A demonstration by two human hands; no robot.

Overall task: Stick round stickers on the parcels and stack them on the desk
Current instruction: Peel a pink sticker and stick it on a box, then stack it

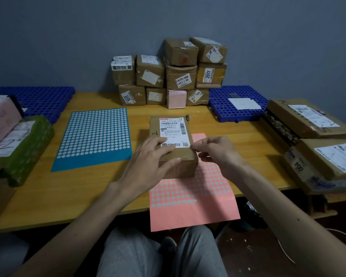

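In the head view, the parcel (pixel 173 136) is seen at the centre of the frame, laid flat on the desk (pixel 68 186) with its near end over the pink sticker sheet (pixel 192 196). It is pressed down by the left hand (pixel 154 154), whose fingers are spread flat across its top. The right hand (pixel 218 150) is held at the lower right corner of the label with fingertips pinched narrow; whether a sticker is between them cannot be told. The parcel is judged to be a small, stiff cardboard box, probably light and not fragile. It is best gripped by its two long sides for lifting, since the printed label looks smooth and may slip under a palm. Two sticker sheets are counted: the pink one and a blue sticker sheet (pixel 94 136) at centre left. Ten boxes are counted in the stack (pixel 168 74) against the wall at upper centre, set in rows of four, four and two. Two large parcels (pixel 308 120) are seen at the right edge, and at least two more (pixel 26 146) at the left edge. Two blue perforated boards (pixel 228 108) are laid at the back of the desk.
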